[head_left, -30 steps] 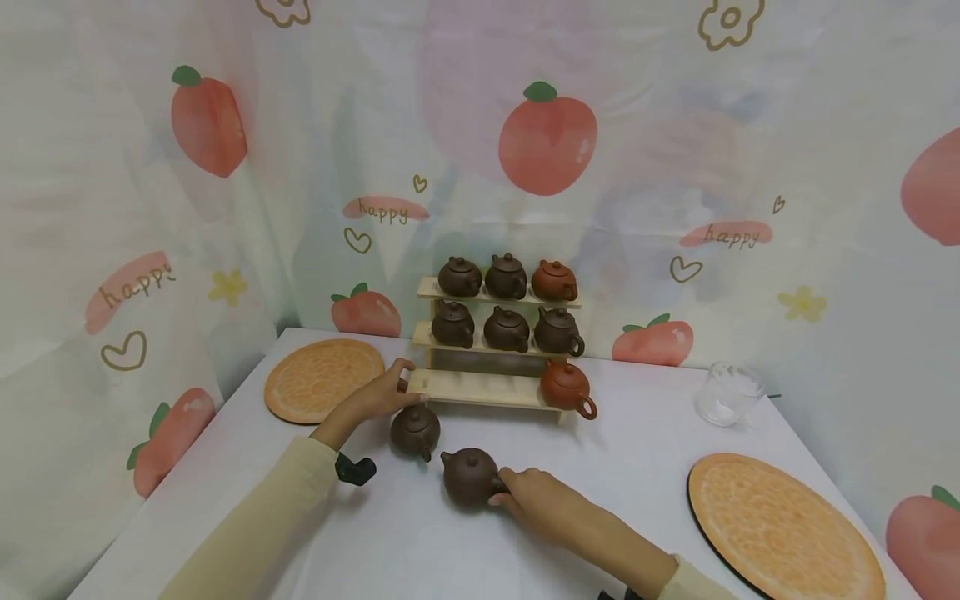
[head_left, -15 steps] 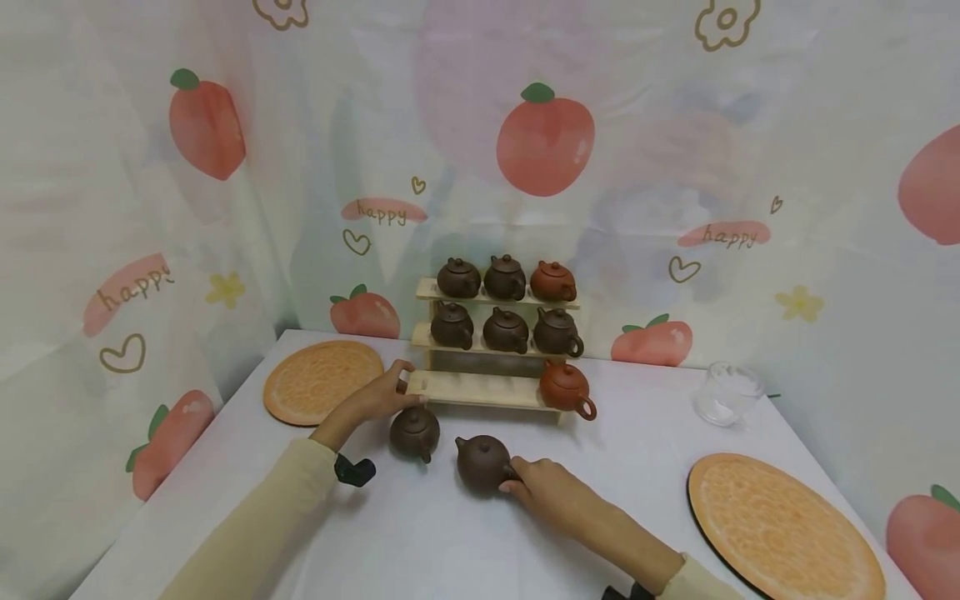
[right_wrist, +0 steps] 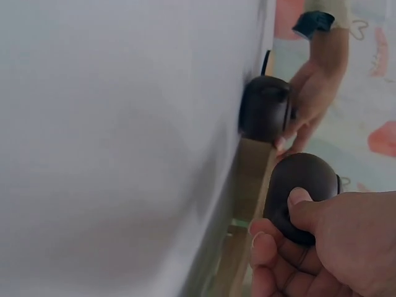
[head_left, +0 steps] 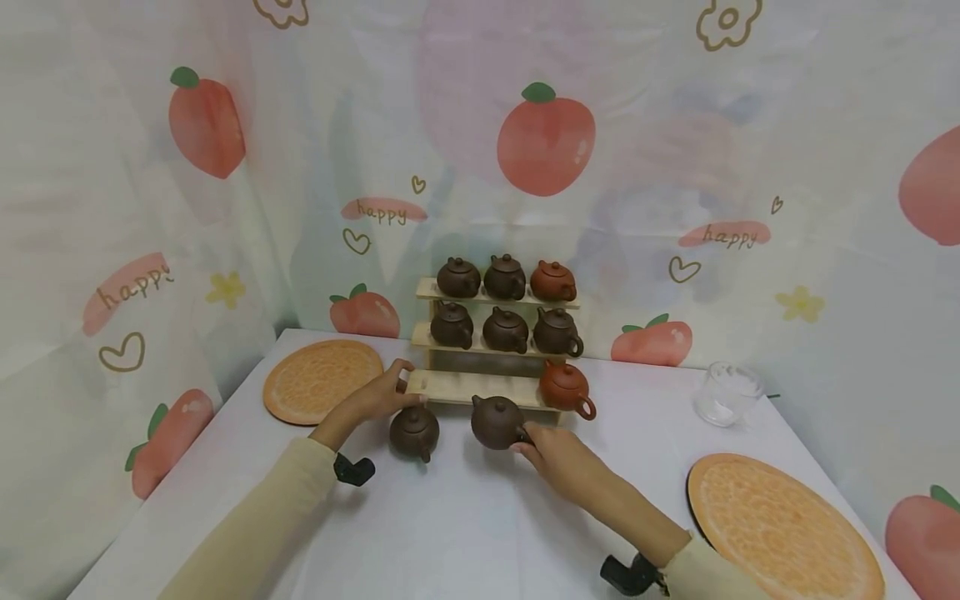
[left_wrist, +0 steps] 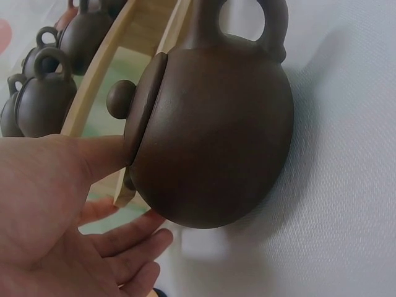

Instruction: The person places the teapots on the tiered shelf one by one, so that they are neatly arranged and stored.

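My right hand [head_left: 561, 458] pinches the handle of a dark brown teapot [head_left: 497, 423], raised just in front of the bottom tier. In the right wrist view, thumb and curled fingers close on that handle. My left hand [head_left: 378, 394] grips the left end of the wooden tiered rack [head_left: 472, 386], thumb at the front edge and fingers farther back. Another dark brown teapot [head_left: 415, 433] stands on the table by that thumb; the left wrist view has it [left_wrist: 216, 136] large. On the bottom tier's right end sits a reddish-brown teapot [head_left: 566, 387].
Three teapots sit on the top tier and three on the middle tier [head_left: 420, 335]. One round orange mat [head_left: 322, 382] lies at left, another [head_left: 783, 529] at right. A clear glass vessel [head_left: 727, 396] stands at back right. Patterned cloth surrounds the white table [head_left: 420, 533].
My right hand has carried the brown teapot forward and a little right, from over the table to the rack's bottom tier. The left hand stays on the rack.
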A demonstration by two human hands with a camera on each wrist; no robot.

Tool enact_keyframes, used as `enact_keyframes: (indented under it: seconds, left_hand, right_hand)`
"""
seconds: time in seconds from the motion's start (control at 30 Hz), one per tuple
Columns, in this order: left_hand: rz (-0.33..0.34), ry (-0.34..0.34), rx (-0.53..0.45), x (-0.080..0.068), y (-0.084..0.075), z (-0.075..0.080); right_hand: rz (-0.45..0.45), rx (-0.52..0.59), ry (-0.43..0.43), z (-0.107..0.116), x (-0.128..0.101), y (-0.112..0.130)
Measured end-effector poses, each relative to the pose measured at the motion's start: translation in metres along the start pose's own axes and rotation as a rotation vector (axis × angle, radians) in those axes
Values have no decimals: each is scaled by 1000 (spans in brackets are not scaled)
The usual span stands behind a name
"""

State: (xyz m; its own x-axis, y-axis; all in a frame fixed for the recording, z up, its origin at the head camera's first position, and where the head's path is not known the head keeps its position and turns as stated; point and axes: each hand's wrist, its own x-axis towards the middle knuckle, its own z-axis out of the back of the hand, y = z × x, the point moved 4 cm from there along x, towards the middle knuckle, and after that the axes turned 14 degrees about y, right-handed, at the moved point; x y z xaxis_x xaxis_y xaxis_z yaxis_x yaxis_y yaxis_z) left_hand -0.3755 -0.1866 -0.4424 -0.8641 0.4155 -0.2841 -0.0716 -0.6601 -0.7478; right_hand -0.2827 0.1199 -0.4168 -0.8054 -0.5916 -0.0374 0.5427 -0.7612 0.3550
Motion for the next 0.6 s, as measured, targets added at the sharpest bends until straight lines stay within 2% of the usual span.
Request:
enact_keyframes:
  seconds: [0.3,0.6]
  left_hand:
    - [-8,4,2,1,0,0]
    - [-8,1,-5,1,0,1]
  right_hand:
    - [-78,-47,-55,25,12,-3]
    - [-127,-32,-63,32,24,-5]
